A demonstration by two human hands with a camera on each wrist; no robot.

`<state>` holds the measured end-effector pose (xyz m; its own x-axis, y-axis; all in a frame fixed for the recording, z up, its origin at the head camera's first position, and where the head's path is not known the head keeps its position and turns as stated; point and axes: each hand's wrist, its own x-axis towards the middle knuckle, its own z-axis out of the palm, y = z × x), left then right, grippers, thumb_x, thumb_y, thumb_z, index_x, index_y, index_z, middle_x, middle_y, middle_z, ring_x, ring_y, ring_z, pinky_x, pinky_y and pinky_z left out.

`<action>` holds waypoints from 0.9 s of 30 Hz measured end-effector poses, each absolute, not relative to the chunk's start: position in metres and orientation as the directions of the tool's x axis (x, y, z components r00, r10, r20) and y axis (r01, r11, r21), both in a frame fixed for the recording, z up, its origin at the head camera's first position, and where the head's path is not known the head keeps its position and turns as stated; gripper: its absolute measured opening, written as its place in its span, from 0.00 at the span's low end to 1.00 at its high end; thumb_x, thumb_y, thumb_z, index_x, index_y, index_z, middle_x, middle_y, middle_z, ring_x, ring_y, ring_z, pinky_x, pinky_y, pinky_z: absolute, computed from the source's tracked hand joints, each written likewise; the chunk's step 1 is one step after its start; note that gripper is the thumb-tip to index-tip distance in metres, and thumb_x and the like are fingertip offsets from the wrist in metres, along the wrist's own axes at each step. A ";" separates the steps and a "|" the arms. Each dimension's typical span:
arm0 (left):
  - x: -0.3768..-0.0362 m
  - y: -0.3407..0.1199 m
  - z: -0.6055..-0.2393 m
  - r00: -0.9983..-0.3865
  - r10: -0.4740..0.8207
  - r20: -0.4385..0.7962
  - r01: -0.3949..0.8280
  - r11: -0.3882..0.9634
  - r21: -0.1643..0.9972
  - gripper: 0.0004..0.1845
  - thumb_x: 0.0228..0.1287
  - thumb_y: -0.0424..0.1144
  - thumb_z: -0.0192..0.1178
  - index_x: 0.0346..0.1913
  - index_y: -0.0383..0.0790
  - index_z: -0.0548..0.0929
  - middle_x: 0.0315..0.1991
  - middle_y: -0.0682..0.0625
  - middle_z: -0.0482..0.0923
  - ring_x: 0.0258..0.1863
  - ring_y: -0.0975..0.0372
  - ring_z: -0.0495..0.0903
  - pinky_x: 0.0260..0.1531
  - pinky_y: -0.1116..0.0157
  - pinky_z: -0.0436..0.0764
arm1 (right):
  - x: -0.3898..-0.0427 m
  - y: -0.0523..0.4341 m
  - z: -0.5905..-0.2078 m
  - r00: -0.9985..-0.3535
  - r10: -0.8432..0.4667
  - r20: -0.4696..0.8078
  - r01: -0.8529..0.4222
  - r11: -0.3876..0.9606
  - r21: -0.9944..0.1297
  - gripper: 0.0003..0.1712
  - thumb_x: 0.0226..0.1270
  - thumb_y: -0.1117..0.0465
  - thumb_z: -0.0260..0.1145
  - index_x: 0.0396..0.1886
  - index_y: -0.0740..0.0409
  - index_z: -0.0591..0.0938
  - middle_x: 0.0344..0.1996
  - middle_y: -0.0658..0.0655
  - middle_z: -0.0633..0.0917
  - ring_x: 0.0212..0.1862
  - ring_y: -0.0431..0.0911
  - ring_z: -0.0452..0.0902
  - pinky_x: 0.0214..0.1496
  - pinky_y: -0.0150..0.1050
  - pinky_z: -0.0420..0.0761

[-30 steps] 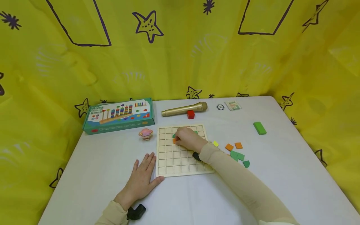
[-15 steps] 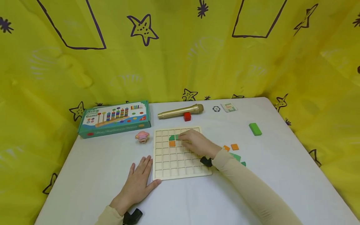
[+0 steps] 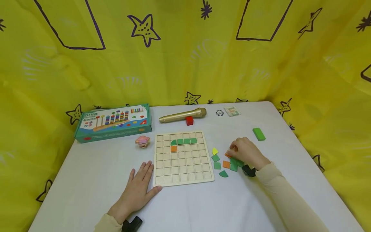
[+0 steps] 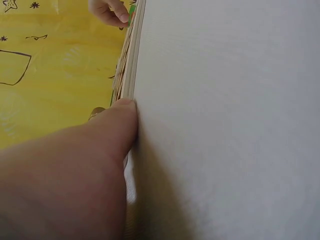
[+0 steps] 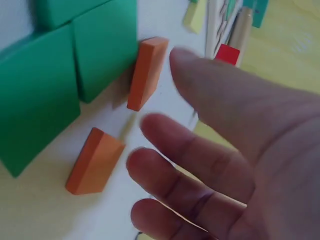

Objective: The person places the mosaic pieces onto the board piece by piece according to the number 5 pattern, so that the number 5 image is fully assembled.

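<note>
Head view: the right hand (image 3: 244, 152), fingers loosely apart, hovers over small orange wooden tiles (image 3: 228, 155) right of the square wooden grid board (image 3: 182, 175); the left hand (image 3: 139, 188) lies flat, thumb touching the board's near-left corner

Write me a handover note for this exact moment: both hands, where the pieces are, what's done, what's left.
Left hand: flat and open on the white table, thumb against the near-left corner of the wooden grid board.
Right hand: open over the loose tiles right of the board, fingers spread by two orange square tiles, gripping nothing.
Done: a row of green tiles sits in the board's second row, with one orange tile below its left end.
Left: most cells are empty; loose green, orange and yellow tiles remain beside the board.
</note>
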<state>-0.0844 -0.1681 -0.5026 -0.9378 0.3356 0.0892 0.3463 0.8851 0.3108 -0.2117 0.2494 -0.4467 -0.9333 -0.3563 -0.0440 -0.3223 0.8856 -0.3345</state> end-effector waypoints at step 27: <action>-0.085 -0.168 -0.499 -0.936 0.336 0.105 0.352 0.884 0.306 0.45 0.68 0.62 0.54 0.72 0.28 0.60 0.74 0.39 0.54 0.74 0.46 0.49 0.65 0.37 0.46 | -0.221 0.095 -0.445 -0.721 -0.681 0.125 -0.669 0.638 -0.382 0.12 0.63 0.58 0.71 0.40 0.63 0.87 0.31 0.52 0.86 0.36 0.45 0.79 0.45 0.41 0.78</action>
